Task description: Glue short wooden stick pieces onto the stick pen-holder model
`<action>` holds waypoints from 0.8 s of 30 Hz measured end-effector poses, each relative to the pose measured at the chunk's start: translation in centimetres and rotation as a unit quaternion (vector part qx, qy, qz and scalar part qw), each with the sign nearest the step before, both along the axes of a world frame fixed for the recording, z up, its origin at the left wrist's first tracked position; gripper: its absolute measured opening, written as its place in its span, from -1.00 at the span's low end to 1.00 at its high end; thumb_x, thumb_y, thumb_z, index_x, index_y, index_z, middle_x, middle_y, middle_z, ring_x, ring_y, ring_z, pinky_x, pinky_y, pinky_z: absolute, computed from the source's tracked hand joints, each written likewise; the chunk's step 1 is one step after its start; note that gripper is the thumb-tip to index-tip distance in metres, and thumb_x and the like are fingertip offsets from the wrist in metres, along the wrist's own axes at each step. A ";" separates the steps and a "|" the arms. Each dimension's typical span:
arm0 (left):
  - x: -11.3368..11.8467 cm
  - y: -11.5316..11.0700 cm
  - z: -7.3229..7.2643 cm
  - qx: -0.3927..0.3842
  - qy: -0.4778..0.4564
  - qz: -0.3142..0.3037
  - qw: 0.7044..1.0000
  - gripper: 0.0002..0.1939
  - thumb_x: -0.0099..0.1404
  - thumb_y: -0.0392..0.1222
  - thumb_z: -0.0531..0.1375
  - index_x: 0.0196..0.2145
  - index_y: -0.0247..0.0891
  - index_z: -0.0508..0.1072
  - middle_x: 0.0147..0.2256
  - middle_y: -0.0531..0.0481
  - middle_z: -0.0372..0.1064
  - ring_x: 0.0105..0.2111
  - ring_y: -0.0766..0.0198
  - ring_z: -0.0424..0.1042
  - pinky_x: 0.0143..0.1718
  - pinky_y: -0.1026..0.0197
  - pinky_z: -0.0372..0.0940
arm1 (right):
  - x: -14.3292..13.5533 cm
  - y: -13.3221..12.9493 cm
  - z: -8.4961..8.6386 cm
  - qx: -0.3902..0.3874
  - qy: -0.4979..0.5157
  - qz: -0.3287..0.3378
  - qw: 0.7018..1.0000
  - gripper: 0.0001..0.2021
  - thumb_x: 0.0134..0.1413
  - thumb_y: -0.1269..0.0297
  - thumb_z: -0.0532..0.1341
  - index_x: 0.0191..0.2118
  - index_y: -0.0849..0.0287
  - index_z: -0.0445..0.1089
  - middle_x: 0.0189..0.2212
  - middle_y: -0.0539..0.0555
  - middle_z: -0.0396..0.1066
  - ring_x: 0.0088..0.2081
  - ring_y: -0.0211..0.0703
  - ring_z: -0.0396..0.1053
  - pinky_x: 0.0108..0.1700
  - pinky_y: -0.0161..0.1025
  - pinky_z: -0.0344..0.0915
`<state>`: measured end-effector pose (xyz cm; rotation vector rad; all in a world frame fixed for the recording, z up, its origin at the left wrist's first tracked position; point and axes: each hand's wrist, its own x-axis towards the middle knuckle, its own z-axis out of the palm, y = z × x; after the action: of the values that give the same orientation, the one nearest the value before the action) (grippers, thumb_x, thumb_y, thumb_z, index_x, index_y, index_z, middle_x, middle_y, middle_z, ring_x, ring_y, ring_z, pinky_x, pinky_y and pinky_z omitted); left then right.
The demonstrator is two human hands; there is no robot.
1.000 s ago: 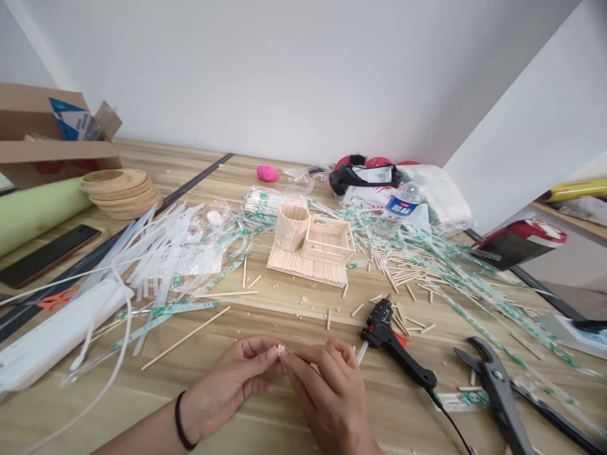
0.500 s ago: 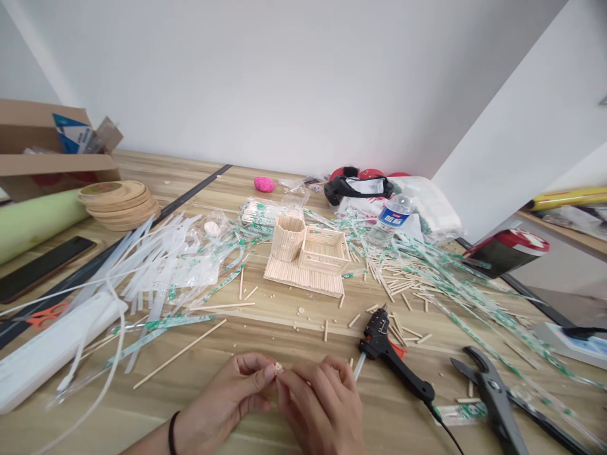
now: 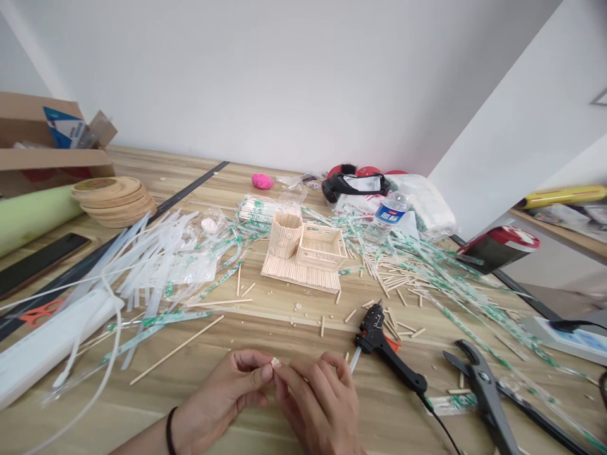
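Two bare hands meet over the near edge of a wood-grain table point(image 3: 147, 411). The left hand point(image 3: 232, 385) pinches a small pale piece point(image 3: 275, 361) between thumb and fingers; the right hand point(image 3: 320, 398) has its fingertips against it, though whether they grip it I cannot tell. Beyond them stands a stick-built model point(image 3: 301, 276), a round holder and an open box on one platform. Crumbs and cut sticks litter the boards around it, and green-printed wrappers point(image 3: 474, 303) spread to the right, past a black glue gun point(image 3: 386, 347). A dark strip point(image 3: 190, 189) crosses the tabletop at left (a phone point(image 3: 42, 260) lies near it). Behind rises a plain pale wall point(image 3: 265, 82), with a cardboard box point(image 3: 52, 159) at far left.
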<state>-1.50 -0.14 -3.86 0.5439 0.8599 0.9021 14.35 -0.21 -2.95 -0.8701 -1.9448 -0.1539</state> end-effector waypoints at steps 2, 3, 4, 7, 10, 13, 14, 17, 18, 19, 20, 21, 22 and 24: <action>0.0 0.0 0.2 -0.018 0.012 0.018 1.000 -0.82 -0.07 -0.16 0.44 -0.50 -0.28 0.59 -0.52 0.08 0.49 -0.49 0.42 0.37 -0.53 0.48 0.25 | 0.2 -0.1 0.0 -0.015 -0.005 0.015 1.000 -0.86 0.20 0.42 0.15 -0.20 0.21 0.45 -0.45 0.00 0.51 -0.51 -0.30 0.33 -0.29 -0.21 0.08; 0.0 0.0 0.3 -0.024 0.015 0.026 0.999 -0.82 -0.06 -0.15 0.44 -0.49 -0.28 0.59 -0.50 0.08 0.49 -0.48 0.43 0.37 -0.54 0.48 0.25 | 0.2 -0.1 0.0 -0.021 -0.006 0.018 1.000 -0.84 0.22 0.40 0.13 -0.17 0.20 0.44 -0.43 0.00 0.51 -0.50 -0.30 0.34 -0.28 -0.20 0.08; 0.0 0.0 0.4 -0.029 0.015 0.031 0.999 -0.82 -0.06 -0.15 0.43 -0.48 -0.27 0.60 -0.49 0.08 0.49 -0.47 0.43 0.37 -0.54 0.49 0.25 | 0.3 -0.1 -0.1 -0.025 -0.003 0.016 1.000 -0.83 0.23 0.39 0.13 -0.14 0.18 0.44 -0.42 0.00 0.52 -0.49 -0.30 0.35 -0.27 -0.20 0.07; -0.1 0.0 0.7 -0.037 0.006 0.040 0.999 -0.82 -0.03 -0.14 0.42 -0.44 -0.25 0.60 -0.44 0.08 0.51 -0.44 0.42 0.39 -0.53 0.50 0.25 | 0.1 0.0 -0.2 -0.024 0.016 -0.002 1.000 -0.84 0.21 0.39 0.15 -0.13 0.16 0.44 -0.43 -0.01 0.52 -0.46 -0.31 0.38 -0.26 -0.21 0.07; -0.1 0.0 0.8 -0.033 0.010 0.035 0.999 -0.83 -0.03 -0.17 0.42 -0.45 -0.25 0.60 -0.46 0.09 0.50 -0.43 0.42 0.39 -0.52 0.50 0.25 | 0.0 0.0 -0.3 -0.033 0.026 -0.012 0.999 -0.86 0.22 0.37 0.14 -0.17 0.13 0.45 -0.44 -0.02 0.51 -0.46 -0.32 0.38 -0.26 -0.21 0.06; -0.1 0.1 0.8 -0.028 0.016 0.024 0.999 -0.83 -0.05 -0.19 0.43 -0.46 -0.27 0.60 -0.48 0.09 0.48 -0.44 0.40 0.38 -0.50 0.48 0.26 | 0.0 0.0 -0.3 -0.046 0.017 -0.010 0.999 -0.87 0.21 0.37 0.15 -0.22 0.12 0.45 -0.46 -0.04 0.49 -0.48 -0.32 0.36 -0.25 -0.20 0.05; -0.1 0.1 0.7 -0.027 0.017 0.024 0.999 -0.82 -0.06 -0.19 0.44 -0.46 -0.27 0.60 -0.48 0.08 0.48 -0.45 0.40 0.38 -0.50 0.47 0.26 | 0.0 0.0 -0.3 -0.047 0.014 -0.008 0.999 -0.88 0.21 0.37 0.15 -0.23 0.12 0.45 -0.46 -0.04 0.49 -0.48 -0.31 0.35 -0.25 -0.20 0.05; 0.0 0.1 0.6 -0.019 0.020 0.030 0.999 -0.79 -0.09 -0.18 0.45 -0.46 -0.29 0.59 -0.49 0.06 0.47 -0.48 0.40 0.37 -0.51 0.44 0.26 | 0.0 0.0 -0.1 -0.040 0.008 -0.009 0.999 -0.88 0.20 0.39 0.15 -0.26 0.13 0.44 -0.48 -0.04 0.49 -0.49 -0.31 0.34 -0.24 -0.21 0.06; 0.0 0.1 0.6 -0.015 0.022 0.032 0.999 -0.79 -0.10 -0.18 0.45 -0.46 -0.29 0.59 -0.50 0.05 0.47 -0.48 0.40 0.37 -0.51 0.44 0.26 | 0.0 0.0 -0.1 -0.035 0.007 -0.011 0.999 -0.89 0.19 0.39 0.16 -0.28 0.14 0.44 -0.49 -0.04 0.48 -0.50 -0.31 0.33 -0.25 -0.21 0.06; 0.0 0.1 0.6 -0.011 0.024 0.034 0.999 -0.79 -0.09 -0.18 0.45 -0.46 -0.29 0.59 -0.50 0.05 0.47 -0.48 0.40 0.38 -0.51 0.44 0.27 | 0.0 0.0 0.0 -0.030 0.006 -0.014 0.999 -0.90 0.18 0.40 0.17 -0.29 0.14 0.44 -0.49 -0.04 0.48 -0.51 -0.31 0.32 -0.25 -0.22 0.07; 0.0 0.0 0.6 -0.008 0.025 0.035 0.999 -0.79 -0.09 -0.18 0.45 -0.46 -0.29 0.59 -0.50 0.05 0.47 -0.49 0.40 0.38 -0.51 0.44 0.27 | 0.0 0.0 0.0 -0.026 0.006 -0.016 1.000 -0.90 0.17 0.41 0.17 -0.30 0.15 0.44 -0.50 -0.04 0.48 -0.51 -0.31 0.32 -0.26 -0.22 0.07; 0.0 0.0 0.6 -0.007 0.025 0.035 0.999 -0.79 -0.09 -0.19 0.45 -0.46 -0.29 0.59 -0.51 0.06 0.47 -0.49 0.40 0.38 -0.51 0.44 0.27 | 0.0 0.1 -0.1 -0.022 0.007 -0.018 1.000 -0.91 0.16 0.42 0.18 -0.30 0.16 0.44 -0.51 -0.03 0.47 -0.52 -0.31 0.31 -0.26 -0.22 0.07; 0.1 0.0 0.6 -0.007 0.024 0.035 0.999 -0.79 -0.09 -0.19 0.45 -0.46 -0.29 0.59 -0.51 0.06 0.47 -0.49 0.41 0.38 -0.51 0.44 0.27 | 0.0 0.1 -0.1 -0.021 0.009 -0.018 1.000 -0.91 0.15 0.43 0.19 -0.30 0.16 0.44 -0.52 -0.03 0.47 -0.52 -0.30 0.31 -0.26 -0.22 0.07; 0.1 -0.1 0.7 -0.008 0.017 0.034 0.999 -0.81 -0.08 -0.20 0.45 -0.47 -0.30 0.59 -0.51 0.06 0.47 -0.49 0.42 0.38 -0.50 0.44 0.28 | -0.1 0.0 -0.1 -0.026 0.011 -0.017 0.999 -0.91 0.14 0.44 0.19 -0.29 0.17 0.44 -0.51 -0.03 0.47 -0.52 -0.31 0.32 -0.27 -0.22 0.07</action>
<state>-1.39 -0.22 -3.16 0.5197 0.9207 0.9496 14.27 -0.19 -3.07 -0.9357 -1.9220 -0.1142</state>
